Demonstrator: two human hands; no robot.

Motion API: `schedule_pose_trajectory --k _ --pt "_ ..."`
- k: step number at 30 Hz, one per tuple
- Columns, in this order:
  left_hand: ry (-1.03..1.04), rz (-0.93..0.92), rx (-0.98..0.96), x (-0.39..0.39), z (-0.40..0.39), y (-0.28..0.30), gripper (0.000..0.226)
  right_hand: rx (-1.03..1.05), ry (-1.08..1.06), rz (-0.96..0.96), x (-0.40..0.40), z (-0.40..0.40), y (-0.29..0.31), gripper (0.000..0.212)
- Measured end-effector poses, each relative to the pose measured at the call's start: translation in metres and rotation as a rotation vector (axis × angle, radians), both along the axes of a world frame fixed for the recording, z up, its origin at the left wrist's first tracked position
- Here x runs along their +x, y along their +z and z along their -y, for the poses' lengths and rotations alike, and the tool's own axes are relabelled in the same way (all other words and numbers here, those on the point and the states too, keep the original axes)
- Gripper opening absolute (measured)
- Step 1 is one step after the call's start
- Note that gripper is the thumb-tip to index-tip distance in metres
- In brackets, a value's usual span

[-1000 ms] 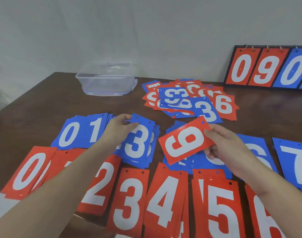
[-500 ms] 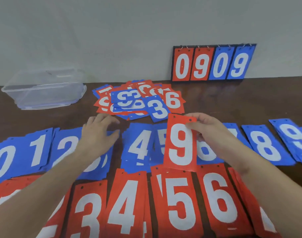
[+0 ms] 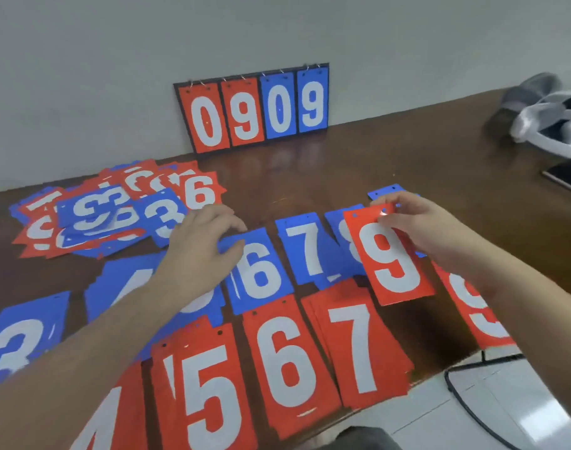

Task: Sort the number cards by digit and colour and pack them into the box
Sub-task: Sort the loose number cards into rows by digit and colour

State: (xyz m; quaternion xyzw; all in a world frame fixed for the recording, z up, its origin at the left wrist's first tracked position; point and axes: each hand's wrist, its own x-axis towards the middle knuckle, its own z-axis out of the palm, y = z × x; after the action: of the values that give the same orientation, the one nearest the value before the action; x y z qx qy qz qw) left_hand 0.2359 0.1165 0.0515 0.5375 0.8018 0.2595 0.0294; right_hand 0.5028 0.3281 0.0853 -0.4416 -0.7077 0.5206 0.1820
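Right hand [image 3: 417,228] pinches red 9 card [image 3: 393,258] by its top edge; left hand [image 3: 203,248] loose, fingers resting on blue 6 card [image 3: 261,274].

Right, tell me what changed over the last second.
The right hand carried the red 9 card rightward, from over the blue 4 and 5 piles to over the blue 8, turning it upright. The left hand let go of the blue 3 and now hovers open near the blue 6 pile. The sorted rows and the unsorted heap stayed put.
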Motion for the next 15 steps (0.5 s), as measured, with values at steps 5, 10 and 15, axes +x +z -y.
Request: schedule_pose_trajectory --k 5,10,15 --pt "-0.103 -0.011 -0.015 0.040 -0.049 0.000 0.026 0.010 -0.044 0.092 0.067 -0.027 0.000 0.021" --pt "-0.186 -0.033 -0.028 0.075 -0.095 -0.001 0.019 0.087 -0.116 0.151 0.115 -0.035 -0.020 0.014" --pt "-0.254 -0.054 -0.035 0.103 -0.128 -0.005 0.016 0.238 -0.054 0.342 0.138 -0.041 -0.047 0.008"
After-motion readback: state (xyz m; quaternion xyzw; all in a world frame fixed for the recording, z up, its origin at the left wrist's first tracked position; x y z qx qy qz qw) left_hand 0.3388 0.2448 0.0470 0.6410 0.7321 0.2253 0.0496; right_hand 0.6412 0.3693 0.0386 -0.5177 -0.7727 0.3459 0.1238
